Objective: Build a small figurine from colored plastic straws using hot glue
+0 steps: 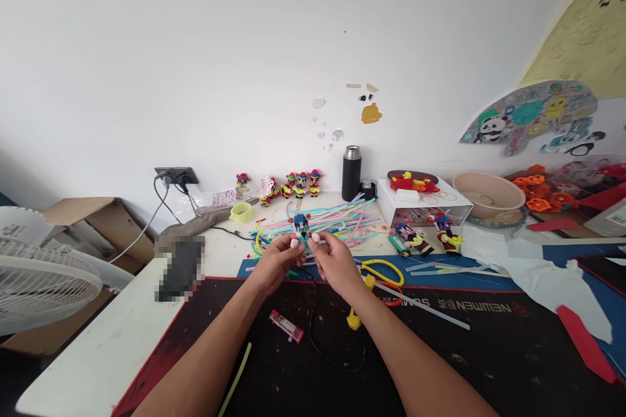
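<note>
Between my two hands is a small handmade figurine (302,227) with a dark face, a blue hat and a light blue body, held upright above the mat. My left hand (276,260) pinches its left side, close to one pale pink knob. On the other side my right hand (335,259) grips it, thumb and fingers near a second pink knob. Part of the lower body is hidden by my fingers. Behind it lies a loose pile of pastel strips (342,218). Below my hands, a pink lighter (286,326) rests on the black mat (415,352).
Several finished figurines (302,185) stand by the wall, and two more (447,233) sit at right. A black thermos (351,176), a white box (420,199) and a beige basin (489,192) line the back. A fan (44,280) is at left. Yellow pieces (354,319) lie beside my right forearm.
</note>
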A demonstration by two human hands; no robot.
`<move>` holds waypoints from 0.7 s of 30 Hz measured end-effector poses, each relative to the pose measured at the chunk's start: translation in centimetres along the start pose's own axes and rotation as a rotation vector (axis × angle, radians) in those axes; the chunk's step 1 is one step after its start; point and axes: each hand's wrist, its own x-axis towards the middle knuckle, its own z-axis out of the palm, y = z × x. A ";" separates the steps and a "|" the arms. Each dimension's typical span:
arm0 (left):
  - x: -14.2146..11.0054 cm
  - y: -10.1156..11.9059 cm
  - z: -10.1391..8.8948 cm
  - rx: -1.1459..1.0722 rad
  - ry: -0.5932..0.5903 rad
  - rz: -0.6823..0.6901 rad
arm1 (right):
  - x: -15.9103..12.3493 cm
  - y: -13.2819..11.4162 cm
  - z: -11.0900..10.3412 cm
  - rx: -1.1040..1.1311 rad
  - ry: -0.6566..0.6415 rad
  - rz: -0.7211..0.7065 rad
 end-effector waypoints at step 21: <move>-0.1 0.1 0.0 -0.065 0.005 -0.022 | -0.3 -0.7 0.0 0.100 -0.022 0.035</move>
